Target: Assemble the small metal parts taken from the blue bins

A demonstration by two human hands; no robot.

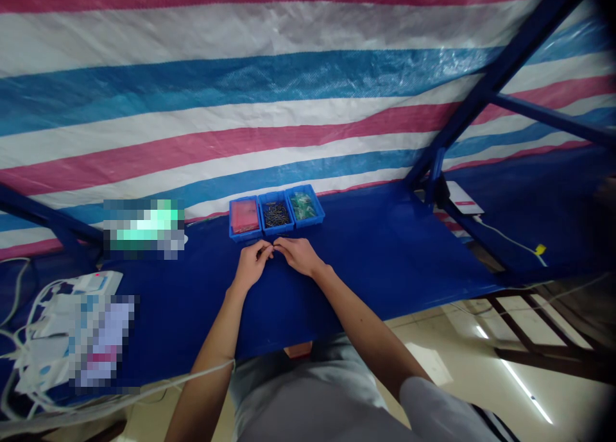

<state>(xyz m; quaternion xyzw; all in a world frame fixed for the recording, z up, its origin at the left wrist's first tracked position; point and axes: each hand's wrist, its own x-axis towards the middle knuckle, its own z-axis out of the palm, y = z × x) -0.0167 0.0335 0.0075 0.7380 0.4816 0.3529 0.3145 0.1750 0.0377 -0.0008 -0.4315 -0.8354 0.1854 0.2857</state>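
Observation:
My left hand [253, 263] and my right hand [299, 254] meet fingertip to fingertip on the blue table [385, 249], just in front of three small blue bins. Both hands are closed in a pinch; what they hold is too small to make out. The left bin [244, 217] holds pinkish-red pieces, the middle bin [276, 213] holds small dark metal parts, and the right bin [304, 206] holds green pieces. The hands are nearest the middle bin.
A white power strip with cables [91, 281] lies at the table's left. A white device [464, 199] with a cable sits at the right beside blue frame bars [486, 89]. A striped tarp [240, 95] hangs behind. Tiled floor shows at lower right.

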